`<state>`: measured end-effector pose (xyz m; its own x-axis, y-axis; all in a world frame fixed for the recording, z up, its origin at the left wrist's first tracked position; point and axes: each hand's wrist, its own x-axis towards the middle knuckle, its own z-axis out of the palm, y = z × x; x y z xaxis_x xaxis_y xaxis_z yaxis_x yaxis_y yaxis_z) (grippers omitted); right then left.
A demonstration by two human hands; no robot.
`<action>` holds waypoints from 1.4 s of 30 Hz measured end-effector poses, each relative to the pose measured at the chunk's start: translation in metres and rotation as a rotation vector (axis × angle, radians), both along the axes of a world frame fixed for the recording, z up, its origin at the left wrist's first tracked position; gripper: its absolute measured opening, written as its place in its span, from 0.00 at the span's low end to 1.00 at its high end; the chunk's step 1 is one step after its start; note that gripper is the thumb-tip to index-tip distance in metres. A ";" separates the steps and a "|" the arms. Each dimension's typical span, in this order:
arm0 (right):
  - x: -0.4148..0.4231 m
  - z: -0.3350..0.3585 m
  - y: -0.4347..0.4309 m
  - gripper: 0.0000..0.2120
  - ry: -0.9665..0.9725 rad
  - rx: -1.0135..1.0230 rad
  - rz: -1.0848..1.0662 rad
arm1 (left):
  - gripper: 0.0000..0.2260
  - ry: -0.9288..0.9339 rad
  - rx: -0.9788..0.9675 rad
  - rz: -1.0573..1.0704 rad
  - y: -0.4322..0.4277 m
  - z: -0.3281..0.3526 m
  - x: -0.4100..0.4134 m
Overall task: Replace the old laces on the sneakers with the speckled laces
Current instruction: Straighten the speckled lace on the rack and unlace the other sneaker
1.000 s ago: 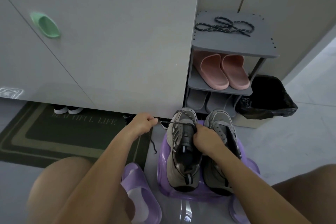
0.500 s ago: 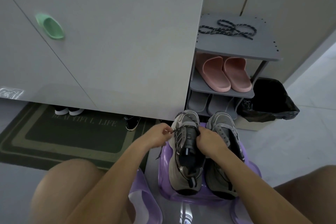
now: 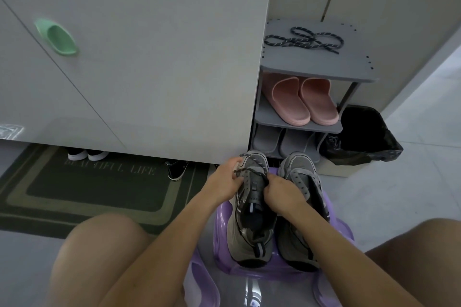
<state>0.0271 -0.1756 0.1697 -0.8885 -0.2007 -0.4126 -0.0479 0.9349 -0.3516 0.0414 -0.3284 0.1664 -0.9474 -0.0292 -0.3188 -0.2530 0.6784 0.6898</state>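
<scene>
the fingertips of the right hand (image 3: 282,193) are hidden under its own knuckles where it grips the left sneaker (image 3: 252,222). the left hand (image 3: 223,183) pinches the lace (image 3: 250,170), whose end is too small to tell. under the cabinet (image 3: 149,57) only the toes of a white-tipped pair (image 3: 87,155) and a black shoe (image 3: 177,169) show. the mat (image 3: 37,202) has blurred lettering. the purple slipper (image 3: 207,281) is cut by the bottom edge.

A: Grey with black on the sneakers (image 3: 249,237); see-through purple for the stool (image 3: 222,227).
B: Dark, flecked pale, for the speckled laces (image 3: 303,40); plain grey for the rack (image 3: 324,67), pink for the slippers (image 3: 301,99).
A: Mint green on the handle (image 3: 57,37), dark green banded in tan for the mat (image 3: 94,187), black for the bin liner (image 3: 361,132).
</scene>
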 end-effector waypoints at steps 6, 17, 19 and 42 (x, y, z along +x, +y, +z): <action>0.000 -0.001 0.000 0.17 -0.008 0.006 -0.007 | 0.04 -0.059 0.005 -0.001 0.005 -0.002 -0.006; -0.007 0.001 0.004 0.15 -0.084 -0.073 0.016 | 0.15 -0.114 0.094 -0.039 0.000 0.006 0.001; -0.016 0.008 0.006 0.18 -0.083 -0.128 -0.026 | 0.14 -0.120 0.073 -0.039 -0.003 0.004 0.003; -0.053 0.031 -0.042 0.09 -0.061 -0.168 0.245 | 0.09 -0.060 -0.149 0.062 -0.009 -0.002 -0.012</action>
